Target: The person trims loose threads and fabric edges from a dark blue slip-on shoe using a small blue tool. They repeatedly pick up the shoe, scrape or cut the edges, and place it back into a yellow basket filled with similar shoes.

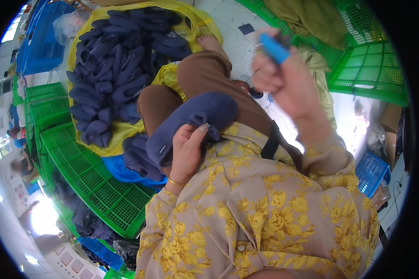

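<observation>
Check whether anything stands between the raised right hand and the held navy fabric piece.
Nothing visible does. The right hand, blurred and holding a blue object, is raised apart from the navy fabric piece; brown trousers lie beneath, not between. The left hand pinches a fold of the piece.

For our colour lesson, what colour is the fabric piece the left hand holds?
Dark blue; the fabric piece shows best in the head view.

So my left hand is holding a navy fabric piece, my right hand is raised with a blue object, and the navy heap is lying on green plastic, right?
Not quite: the navy heap lies on yellow plastic, not green, as the head view shows. Your left hand does hold a navy fabric piece, and your raised right hand has the blue object.
</observation>
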The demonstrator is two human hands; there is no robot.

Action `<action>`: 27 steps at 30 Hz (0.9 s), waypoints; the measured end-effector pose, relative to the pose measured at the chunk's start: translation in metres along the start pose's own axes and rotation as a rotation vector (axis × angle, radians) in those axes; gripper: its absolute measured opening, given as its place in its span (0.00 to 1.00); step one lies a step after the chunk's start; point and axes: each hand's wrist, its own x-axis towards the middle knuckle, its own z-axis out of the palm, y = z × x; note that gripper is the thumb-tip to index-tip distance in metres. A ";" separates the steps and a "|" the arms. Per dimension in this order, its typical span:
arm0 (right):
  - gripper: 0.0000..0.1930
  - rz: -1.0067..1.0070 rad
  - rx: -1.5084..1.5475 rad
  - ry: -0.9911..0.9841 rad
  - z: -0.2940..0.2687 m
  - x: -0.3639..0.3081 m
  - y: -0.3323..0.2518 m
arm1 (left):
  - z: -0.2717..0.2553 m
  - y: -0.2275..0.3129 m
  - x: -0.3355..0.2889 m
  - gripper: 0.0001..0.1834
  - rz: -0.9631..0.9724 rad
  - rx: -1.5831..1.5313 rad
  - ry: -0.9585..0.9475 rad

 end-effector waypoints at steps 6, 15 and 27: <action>0.11 -0.262 -0.295 -0.048 -0.030 -0.013 -0.060 | -0.004 0.002 -0.001 0.07 -0.043 0.054 -0.064; 0.16 -0.212 -1.361 -0.375 -0.029 -0.036 0.047 | -0.023 -0.006 0.006 0.12 -0.040 -0.112 -0.238; 0.14 -0.424 -1.631 -0.513 -0.026 -0.037 0.063 | -0.023 -0.007 0.005 0.13 -0.069 -0.127 -0.225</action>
